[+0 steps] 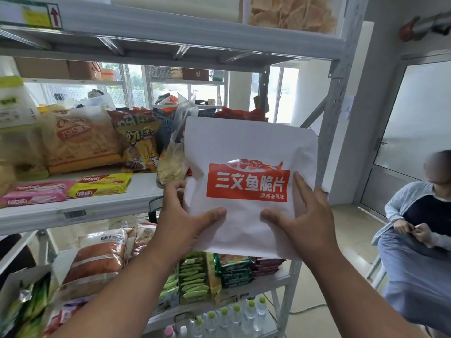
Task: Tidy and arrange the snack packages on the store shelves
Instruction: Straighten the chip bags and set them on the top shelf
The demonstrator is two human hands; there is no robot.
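Both hands, left point(181, 215) and right point(302, 215), have their grip clamped on a white bag point(246, 147) held upright before the middle shelf point(73, 211), right of the chip bags point(136, 140); placing is likely underway, and next it needs a free gap there.

A grey metal shelf unit point(327, 132) carries snacks: on the middle shelf point(73, 206) lie pink wafer packs point(34, 192) and yellow wafer packs point(102, 185), with chip bags point(80, 140) standing behind; the lower shelf point(256, 286) holds green biscuit packs point(234, 270)
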